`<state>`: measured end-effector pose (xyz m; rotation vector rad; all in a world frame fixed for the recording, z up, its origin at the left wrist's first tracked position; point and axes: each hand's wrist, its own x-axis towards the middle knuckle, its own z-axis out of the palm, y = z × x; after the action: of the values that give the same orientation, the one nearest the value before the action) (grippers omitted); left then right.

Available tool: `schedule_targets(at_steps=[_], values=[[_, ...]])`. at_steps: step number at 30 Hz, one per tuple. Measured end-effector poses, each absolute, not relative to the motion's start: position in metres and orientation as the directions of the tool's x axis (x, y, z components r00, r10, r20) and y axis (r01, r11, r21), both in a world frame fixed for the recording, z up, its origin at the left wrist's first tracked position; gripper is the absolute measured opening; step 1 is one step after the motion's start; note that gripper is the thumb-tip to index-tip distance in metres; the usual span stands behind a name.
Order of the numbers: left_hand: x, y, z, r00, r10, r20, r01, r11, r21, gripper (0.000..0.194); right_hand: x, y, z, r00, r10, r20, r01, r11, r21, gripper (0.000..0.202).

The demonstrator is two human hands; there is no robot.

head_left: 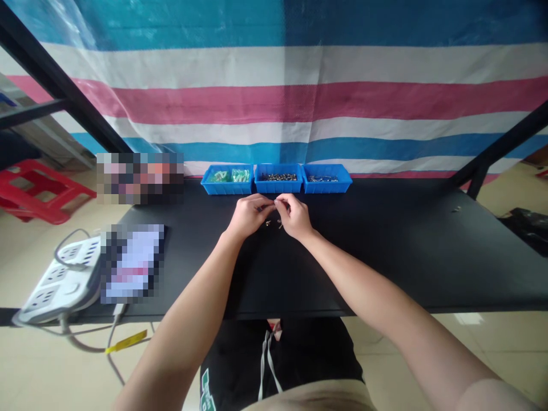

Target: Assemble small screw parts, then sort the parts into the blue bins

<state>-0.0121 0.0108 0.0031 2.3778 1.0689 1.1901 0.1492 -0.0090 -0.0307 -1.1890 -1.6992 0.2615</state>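
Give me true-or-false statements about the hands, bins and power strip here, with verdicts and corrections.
1. Three blue plastic bins stand side by side on the black, flat-topped table. True.
2. The bare left hand and bare right hand are far apart. False: their fingertips meet or nearly meet.
3. The white plastic power strip is to the right of the hands. False: it is to their left.
4. The leftmost bin holds green-tinted plastic packets. True.
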Motion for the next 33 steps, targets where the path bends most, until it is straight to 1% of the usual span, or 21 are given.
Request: schedule_targets(at_steps=[3, 6, 13, 19, 23, 27, 33], values=[[-0.0113, 0.0087, 0.0036, 0.360, 0.704, 0.612, 0.476, -0.703, 0.528, 0.020, 0.1494, -0.0095, -0.0286, 0.009, 0.779, 0.627, 0.592, 0.501, -0.631, 0.028], [-0.0104, 0.0071, 0.0025, 0.337, 0.705, 0.624, 0.475, -0.700, 0.534, 0.018, 0.1501, -0.0097, -0.0283, -0.009, 0.763, 0.646, 0.573, 0.533, -0.623, 0.031], [-0.0076, 0.0042, 0.0002, 0.279, 0.760, 0.587, 0.526, -0.632, 0.568, 0.018, 0.1501, -0.0149, -0.0265, -0.056, 0.810, 0.584, 0.533, 0.519, -0.668, 0.034], [-0.0058, 0.0013, 0.0002, 0.265, 0.753, 0.603, 0.522, -0.637, 0.567, 0.015, 0.1495, -0.0163, -0.0251, -0.056, 0.807, 0.587, 0.517, 0.527, -0.675, 0.036], [-0.0057, 0.0029, -0.0004, 0.234, 0.738, 0.632, 0.521, -0.644, 0.559, 0.013, 0.1483, -0.0142, -0.0281, -0.070, 0.785, 0.616, 0.510, 0.558, -0.654, 0.039], [-0.0067, 0.0063, -0.0007, 0.222, 0.704, 0.675, 0.521, -0.671, 0.529, 0.009, 0.1471, -0.0128, -0.0323, -0.036, 0.729, 0.684, 0.502, 0.605, -0.618, 0.042], [-0.0092, 0.0091, -0.0024, 0.247, 0.687, 0.683, 0.516, -0.690, 0.508, 0.008, 0.1469, -0.0168, -0.0279, -0.162, 0.693, 0.702, 0.527, 0.662, -0.532, 0.042]])
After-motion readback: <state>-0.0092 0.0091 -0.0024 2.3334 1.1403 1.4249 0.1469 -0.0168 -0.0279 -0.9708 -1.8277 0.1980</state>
